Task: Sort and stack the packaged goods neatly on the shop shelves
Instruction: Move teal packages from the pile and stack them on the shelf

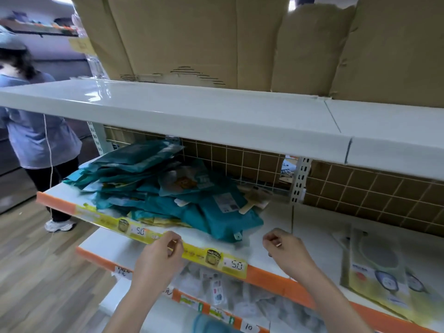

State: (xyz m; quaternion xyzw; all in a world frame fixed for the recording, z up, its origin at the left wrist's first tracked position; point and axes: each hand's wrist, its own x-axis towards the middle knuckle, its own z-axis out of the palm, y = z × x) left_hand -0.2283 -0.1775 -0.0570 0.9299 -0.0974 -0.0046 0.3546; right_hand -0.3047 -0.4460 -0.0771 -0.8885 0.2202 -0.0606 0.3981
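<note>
The teal packets [168, 188] lie in a loose, slumped heap on the middle shelf [271, 227], overlapping at odd angles, some face up and some face down, with a few yellow packets [156, 221] trapped under the heap's front edge and some pale card-backed items [254, 199] just behind it against the wire grid back [240, 162]. By the look of it the sorting here has hardly begun: nothing in the heap is squared or stacked, and the two colours are not yet separated. Both hands hover just in front of the heap, touching none of it. The left hand [159, 258] is loosely curled over the yellow price strip [168, 239] on the shelf's front edge, fingers bent in, with nothing visibly held. The right hand [284, 248] is likewise half closed above the bare shelf just to the right of the heap, and it too appears empty, though motion blur makes this hard to confirm. Further right of the heap, flat yellow-and-white packages [379, 272] lie side by side in better order. Below the heap, a lower shelf [153, 316] holds clear-wrapped goods [240, 296] in a jumble, probably also to be tidied. Above the heap the upper shelf [192, 109] carries only cardboard sheets [192, 39]. Left of the heap another person [36, 131] stands in the aisle.
</note>
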